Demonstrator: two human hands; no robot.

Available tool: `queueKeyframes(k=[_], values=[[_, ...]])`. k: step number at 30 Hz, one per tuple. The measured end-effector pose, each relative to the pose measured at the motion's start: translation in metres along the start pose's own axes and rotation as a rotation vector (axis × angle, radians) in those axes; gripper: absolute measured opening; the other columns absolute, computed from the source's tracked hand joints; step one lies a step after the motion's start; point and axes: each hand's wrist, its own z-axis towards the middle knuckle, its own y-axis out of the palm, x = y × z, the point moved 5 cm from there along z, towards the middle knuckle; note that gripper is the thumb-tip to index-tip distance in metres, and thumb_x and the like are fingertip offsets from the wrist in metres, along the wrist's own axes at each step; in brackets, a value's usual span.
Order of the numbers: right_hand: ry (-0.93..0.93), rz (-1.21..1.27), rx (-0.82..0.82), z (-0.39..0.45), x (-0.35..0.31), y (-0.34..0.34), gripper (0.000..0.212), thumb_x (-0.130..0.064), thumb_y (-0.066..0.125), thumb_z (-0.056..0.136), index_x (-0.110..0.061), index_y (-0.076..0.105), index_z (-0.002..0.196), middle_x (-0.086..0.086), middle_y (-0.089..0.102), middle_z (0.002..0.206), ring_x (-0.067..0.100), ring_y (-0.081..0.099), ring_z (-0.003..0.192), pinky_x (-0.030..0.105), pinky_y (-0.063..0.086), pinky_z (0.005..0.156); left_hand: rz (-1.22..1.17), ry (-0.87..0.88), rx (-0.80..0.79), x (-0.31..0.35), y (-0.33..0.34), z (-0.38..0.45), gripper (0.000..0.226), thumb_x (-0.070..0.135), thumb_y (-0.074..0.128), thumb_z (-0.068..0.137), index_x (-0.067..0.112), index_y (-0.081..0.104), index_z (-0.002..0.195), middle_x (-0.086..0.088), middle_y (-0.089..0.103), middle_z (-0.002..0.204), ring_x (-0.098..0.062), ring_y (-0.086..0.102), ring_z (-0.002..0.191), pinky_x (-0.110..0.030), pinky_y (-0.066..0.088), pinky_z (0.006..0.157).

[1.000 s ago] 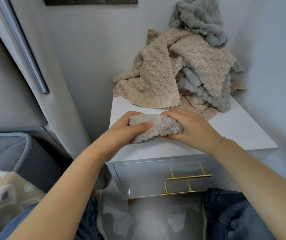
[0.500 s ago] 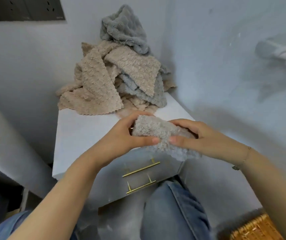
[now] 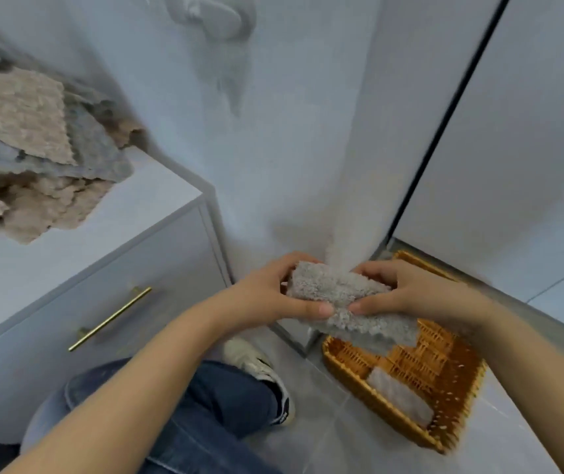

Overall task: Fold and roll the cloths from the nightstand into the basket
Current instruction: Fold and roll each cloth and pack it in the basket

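Grey floor [image 3: 342, 449], unlabelled basket [image 3: 451, 436] below hands

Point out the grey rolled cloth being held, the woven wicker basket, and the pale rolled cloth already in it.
Grey rolled cloth [image 3: 337, 294]: head view, fuzzy middle.
Woven wicker basket [image 3: 381, 403]: head view, near rim.
Pale rolled cloth [image 3: 399, 395]: head view, its centre.

white nightstand [image 3: 157, 200] with brass drawer handle: top carries heap of beige and grey fluffy cloths [image 3: 34, 159]. grey tiled floor [image 3: 325, 439]: woven orange wicker basket [image 3: 458, 422] rests on it, near wall corner.
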Motion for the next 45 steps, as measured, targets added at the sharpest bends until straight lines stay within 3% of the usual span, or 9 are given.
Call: queueKeyframes(k=[7,13,16,20,25,29,34,42,45], values=[[0.197,0.017,0.144,-0.025,0.137,-0.047,0.031,-0.035,0.077,0.075,-0.027,0.062,0.101,0.006,0.066,0.105,0.025,0.062,0.097,0.046,0.049,0.089,0.045,-0.098,-0.11,-0.037,0.103,0.11,0.065,0.018,0.083,0.071,0.022,0.05,0.127,0.006,0.062,0.112,-0.006,0.06,0.103,-0.021,0.053,0.086],[0.445,-0.009,0.35,-0.009,0.266,-0.065,0.039,-0.022,0.075,0.077,-0.014,0.053,0.109,0.005,0.059,0.1,0.019,0.057,0.086,0.035,0.049,0.074,0.202,-0.174,-0.03,-0.108,0.152,0.187,0.063,0.02,0.074,0.081,0.019,0.043,0.136,0.0,0.052,0.129,-0.015,0.051,0.116,-0.028,0.043,0.098],[0.593,-0.133,0.41,0.004,0.327,-0.063,0.034,-0.02,0.069,0.081,-0.013,0.051,0.109,0.01,0.059,0.1,0.023,0.059,0.084,0.032,0.047,0.062,0.478,-0.162,0.067,-0.151,0.152,0.202,0.058,0.021,0.068,0.085,0.02,0.043,0.136,0.0,0.044,0.137,-0.019,0.038,0.13,-0.029,0.034,0.104],[0.645,-0.487,0.473,0.017,0.379,-0.061,0.04,-0.022,0.066,0.08,-0.013,0.049,0.115,0.006,0.048,0.109,0.023,0.051,0.099,0.033,0.047,0.073,0.832,-0.181,0.056,-0.197,0.156,0.203,0.072,0.025,0.064,0.082,0.025,0.029,0.144,-0.005,0.021,0.152,-0.024,0.018,0.139,-0.041,0.021,0.113],[0.645,-0.702,0.511,0.029,0.418,-0.04,0.031,-0.017,0.058,0.083,-0.014,0.046,0.111,0.007,0.047,0.116,0.025,0.047,0.105,0.03,0.04,0.072,0.785,-0.251,-0.028,-0.236,0.179,0.199,0.077,0.024,0.063,0.084,0.023,0.02,0.148,-0.01,0.004,0.156,-0.03,0.011,0.142,-0.046,0.018,0.115],[0.677,-0.807,0.383,0.036,0.435,-0.014,0.038,-0.015,0.059,0.084,-0.016,0.041,0.118,0.007,0.04,0.125,0.025,0.042,0.115,0.032,0.04,0.089,0.75,-0.291,0.003,-0.243,0.183,0.206,0.077,0.028,0.064,0.085,0.025,0.019,0.147,-0.006,0.0,0.155,-0.029,0.007,0.141,-0.05,0.017,0.115],[0.728,-0.622,0.097,0.026,0.453,0.007,0.055,-0.047,0.056,0.086,-0.015,0.038,0.127,0.009,0.034,0.127,0.027,0.036,0.121,0.039,0.034,0.101,0.776,-0.285,0.028,-0.248,0.184,0.202,0.072,0.032,0.065,0.084,0.03,0.025,0.145,-0.002,0.002,0.154,-0.025,0.008,0.14,-0.053,0.016,0.112],[0.769,-0.39,-0.018,0.031,0.456,-0.002,0.042,-0.029,0.068,0.078,-0.022,0.039,0.108,0.005,0.047,0.114,0.022,0.049,0.101,0.036,0.046,0.086,0.765,-0.273,0.013,-0.248,0.183,0.202,0.071,0.033,0.065,0.084,0.03,0.026,0.144,-0.002,0.003,0.154,-0.026,0.009,0.14,-0.052,0.017,0.112],[0.782,-0.402,0.027,0.033,0.456,0.001,0.057,-0.026,0.069,0.077,-0.014,0.034,0.12,0.006,0.054,0.101,0.023,0.056,0.09,0.039,0.051,0.076,0.77,-0.272,0.018,-0.249,0.183,0.202,0.071,0.035,0.065,0.084,0.03,0.026,0.144,-0.002,0.003,0.154,-0.026,0.01,0.14,-0.052,0.017,0.112]])
